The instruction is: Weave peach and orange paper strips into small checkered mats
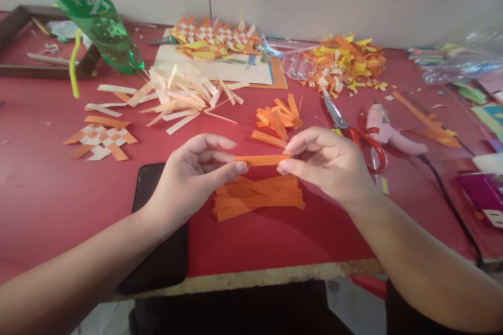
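Observation:
An orange paper strip (262,160) is stretched level between my two hands, above the red tabletop. My left hand (196,162) pinches its left end between thumb and fingers. At the other end, my right hand (322,162) grips it the same way. Just below the strip lies a stack of longer orange paper strips (259,199). Beyond my hands sits a small heap of folded orange strips (279,118). A woven orange and white paper piece (102,138) rests to the left.
Red-handled scissors (367,149) and a pink glue gun (393,128) with a black cord lie at right. A black phone (165,256) is under my left forearm. Cream strips (178,91), woven paper fish (214,34), paper scraps (346,60) and a green bottle (90,15) stand farther back.

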`<state>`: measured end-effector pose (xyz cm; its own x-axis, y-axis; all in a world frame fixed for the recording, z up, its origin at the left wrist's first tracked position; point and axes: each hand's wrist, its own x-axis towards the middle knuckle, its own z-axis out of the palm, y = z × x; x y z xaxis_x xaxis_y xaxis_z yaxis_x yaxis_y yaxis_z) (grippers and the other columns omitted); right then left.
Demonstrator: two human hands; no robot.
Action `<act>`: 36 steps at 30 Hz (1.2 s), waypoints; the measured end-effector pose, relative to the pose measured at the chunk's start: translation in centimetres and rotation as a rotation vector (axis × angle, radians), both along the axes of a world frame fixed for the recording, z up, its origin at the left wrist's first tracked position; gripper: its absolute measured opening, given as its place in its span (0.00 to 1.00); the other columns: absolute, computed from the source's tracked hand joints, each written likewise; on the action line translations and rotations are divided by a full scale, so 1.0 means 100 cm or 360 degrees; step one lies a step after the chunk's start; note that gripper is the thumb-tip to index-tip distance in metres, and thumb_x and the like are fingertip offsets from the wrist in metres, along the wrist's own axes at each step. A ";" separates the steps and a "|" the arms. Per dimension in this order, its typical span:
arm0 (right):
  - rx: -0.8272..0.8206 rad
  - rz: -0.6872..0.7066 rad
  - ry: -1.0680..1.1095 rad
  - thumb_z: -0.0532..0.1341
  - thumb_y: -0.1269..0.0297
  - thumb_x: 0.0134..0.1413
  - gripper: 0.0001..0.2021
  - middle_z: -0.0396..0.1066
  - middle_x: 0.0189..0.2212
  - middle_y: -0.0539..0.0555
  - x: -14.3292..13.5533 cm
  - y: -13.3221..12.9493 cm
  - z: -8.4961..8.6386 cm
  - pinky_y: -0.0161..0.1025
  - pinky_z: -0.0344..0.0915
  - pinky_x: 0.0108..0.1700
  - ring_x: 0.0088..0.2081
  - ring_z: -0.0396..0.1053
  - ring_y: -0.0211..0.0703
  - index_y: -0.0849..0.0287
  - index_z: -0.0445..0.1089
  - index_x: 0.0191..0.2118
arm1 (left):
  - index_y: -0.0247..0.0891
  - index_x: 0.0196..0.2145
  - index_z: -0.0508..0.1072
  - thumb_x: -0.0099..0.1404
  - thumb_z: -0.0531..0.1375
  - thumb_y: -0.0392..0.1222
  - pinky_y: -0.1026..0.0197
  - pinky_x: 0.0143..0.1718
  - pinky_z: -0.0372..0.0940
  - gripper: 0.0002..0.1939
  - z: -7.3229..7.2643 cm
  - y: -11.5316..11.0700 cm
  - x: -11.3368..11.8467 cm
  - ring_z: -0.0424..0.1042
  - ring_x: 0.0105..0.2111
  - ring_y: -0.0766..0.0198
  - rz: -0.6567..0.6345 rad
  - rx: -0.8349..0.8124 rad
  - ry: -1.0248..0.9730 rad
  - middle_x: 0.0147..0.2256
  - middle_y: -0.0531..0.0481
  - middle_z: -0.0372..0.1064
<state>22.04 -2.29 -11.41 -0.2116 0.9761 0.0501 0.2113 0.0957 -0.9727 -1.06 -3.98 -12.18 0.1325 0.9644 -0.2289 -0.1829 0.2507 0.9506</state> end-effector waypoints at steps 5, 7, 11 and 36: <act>-0.0045 0.0085 0.0130 0.70 0.67 0.52 0.06 0.75 0.28 0.48 0.000 0.001 0.000 0.35 0.78 0.34 0.29 0.78 0.38 0.56 0.72 0.33 | 0.42 0.38 0.79 0.58 0.72 0.38 0.72 0.36 0.74 0.10 -0.003 -0.001 -0.002 0.80 0.32 0.69 -0.0068 0.0056 -0.0034 0.30 0.57 0.80; -0.0030 0.0082 0.0138 0.69 0.68 0.52 0.05 0.76 0.28 0.48 0.000 0.001 0.000 0.33 0.78 0.34 0.29 0.79 0.37 0.56 0.72 0.33 | 0.43 0.38 0.80 0.59 0.72 0.38 0.73 0.37 0.74 0.09 -0.004 -0.001 -0.002 0.80 0.32 0.71 -0.0072 0.0072 -0.0042 0.31 0.57 0.80; -0.0011 0.0075 0.0137 0.70 0.69 0.52 0.05 0.76 0.27 0.47 -0.001 0.001 0.000 0.32 0.78 0.34 0.29 0.79 0.37 0.57 0.72 0.33 | 0.43 0.35 0.82 0.58 0.72 0.37 0.74 0.37 0.74 0.06 -0.003 -0.001 -0.001 0.80 0.31 0.72 -0.0044 0.0055 -0.0065 0.31 0.57 0.81; 0.0048 0.0024 -0.0097 0.71 0.65 0.52 0.06 0.79 0.27 0.47 0.000 0.001 -0.008 0.32 0.77 0.34 0.29 0.79 0.37 0.55 0.76 0.36 | 0.40 0.32 0.81 0.57 0.72 0.42 0.71 0.36 0.74 0.06 -0.001 0.000 0.000 0.79 0.30 0.69 0.0070 0.0000 0.0084 0.30 0.54 0.81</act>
<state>22.04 -2.19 -12.18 -0.2301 0.9709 0.0660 0.2683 0.1285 -0.9547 -1.09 -4.02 -12.26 0.0775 0.9690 -0.2344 -0.1433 0.2435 0.9593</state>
